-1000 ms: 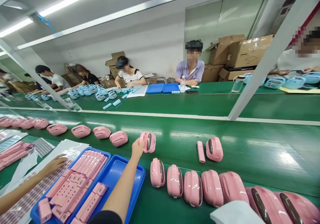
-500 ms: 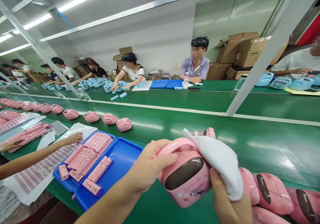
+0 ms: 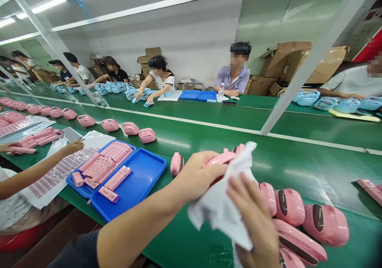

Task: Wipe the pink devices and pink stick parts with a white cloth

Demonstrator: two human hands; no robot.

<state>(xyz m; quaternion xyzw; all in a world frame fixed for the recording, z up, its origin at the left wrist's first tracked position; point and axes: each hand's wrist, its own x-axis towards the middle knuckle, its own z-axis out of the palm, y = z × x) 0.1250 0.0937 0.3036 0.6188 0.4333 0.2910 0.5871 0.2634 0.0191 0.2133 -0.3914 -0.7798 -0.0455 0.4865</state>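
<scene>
My left hand (image 3: 193, 176) is closed round the handle of a pink plastic housing (image 3: 220, 159), holding it above the green table. A crumpled white cloth (image 3: 217, 206) drapes over the housing and hides most of its front. My right hand (image 3: 253, 218), somewhat blurred, presses the cloth against it with the fingers laid over the fabric. Beyond my hands stands another pink housing with a dark window (image 3: 177, 164). Right of my right hand, several more pink housings (image 3: 325, 224) lie close together on the table.
Two blue trays (image 3: 143, 172) lie to the left, with pink strip-like parts (image 3: 101, 165) in them. A co-worker's arm (image 3: 44, 166) reaches over sticker sheets (image 3: 56, 176) there. A row of pink housings (image 3: 130, 128) runs leftward. A metal post (image 3: 294, 92) rises beyond; people sit across.
The housing has turned so its dark window and printed front are now covered. The cloth has swung across it with my right hand. The view has shifted slightly, showing more housings at right.
</scene>
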